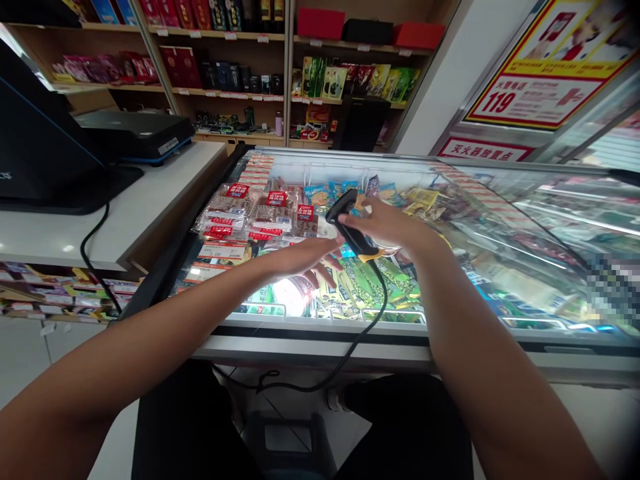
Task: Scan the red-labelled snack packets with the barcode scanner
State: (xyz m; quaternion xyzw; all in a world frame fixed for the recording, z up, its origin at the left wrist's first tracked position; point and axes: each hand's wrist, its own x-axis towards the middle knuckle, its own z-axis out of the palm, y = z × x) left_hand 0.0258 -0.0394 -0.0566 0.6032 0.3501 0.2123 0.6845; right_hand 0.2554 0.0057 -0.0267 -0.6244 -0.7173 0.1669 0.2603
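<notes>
A black barcode scanner [356,235] with yellow trim is tilted above the glass top of a chest freezer [320,341]. My right hand [383,221] grips it from the right, thumb across its body. From its lower end a black cable [367,328] loops down over the freezer's front edge. My left hand [316,259] reaches in from the left with fingers spread, close beside the scanner; whether it touches is unclear. Left of my hands, clear packs with red labels [273,212] lie on the glass. Green-wrapped frozen packs [367,283] show under it.
A white counter [150,207] at the left carries a black monitor [45,140] and a dark flat device [135,130]. Wooden shelves [225,37] with boxes and bags stand behind. A grey stool [287,440] sits below, between my legs. A sign [545,73] hangs at the upper right.
</notes>
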